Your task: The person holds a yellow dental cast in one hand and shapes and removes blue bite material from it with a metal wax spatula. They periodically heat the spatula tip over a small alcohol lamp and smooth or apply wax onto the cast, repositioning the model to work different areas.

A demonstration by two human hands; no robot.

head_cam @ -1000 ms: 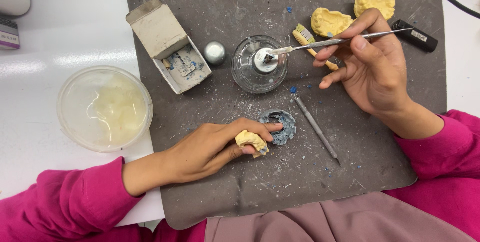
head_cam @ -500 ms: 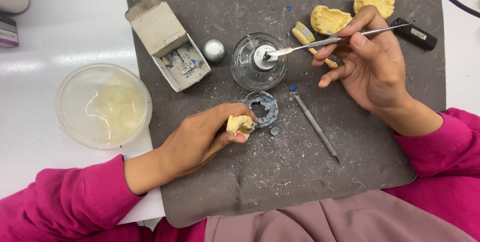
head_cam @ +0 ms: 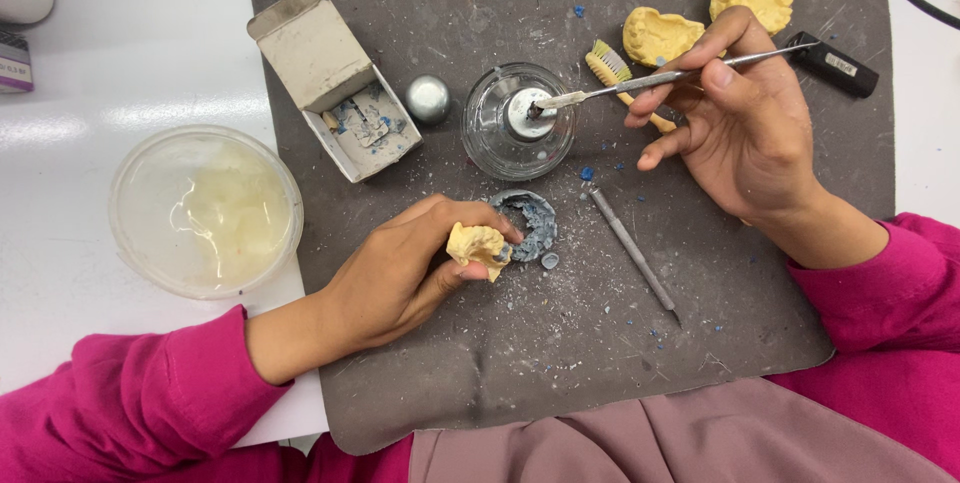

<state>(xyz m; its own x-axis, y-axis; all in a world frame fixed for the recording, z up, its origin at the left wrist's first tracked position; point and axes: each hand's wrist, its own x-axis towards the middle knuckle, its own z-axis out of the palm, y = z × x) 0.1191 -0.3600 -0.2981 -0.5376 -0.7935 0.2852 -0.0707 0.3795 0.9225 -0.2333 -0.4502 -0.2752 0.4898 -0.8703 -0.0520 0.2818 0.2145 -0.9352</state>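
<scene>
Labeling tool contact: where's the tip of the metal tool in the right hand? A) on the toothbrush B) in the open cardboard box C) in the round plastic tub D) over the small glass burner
D: the right hand holds the metal tool with its tip at the centre of the small glass burner.

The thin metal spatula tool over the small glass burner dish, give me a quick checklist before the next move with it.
1. Thin metal spatula tool pinched firmly in right hand: ok.
2. Its tip over the small round glass burner dish: ok.
3. Flame lit there: cannot tell.
4. Yellow plaster tooth cast gripped in left hand: ok.
5. Grey-blue wax ring lying beside the cast: ok.
6. Wax loaded on the tip: cannot tell.
</scene>
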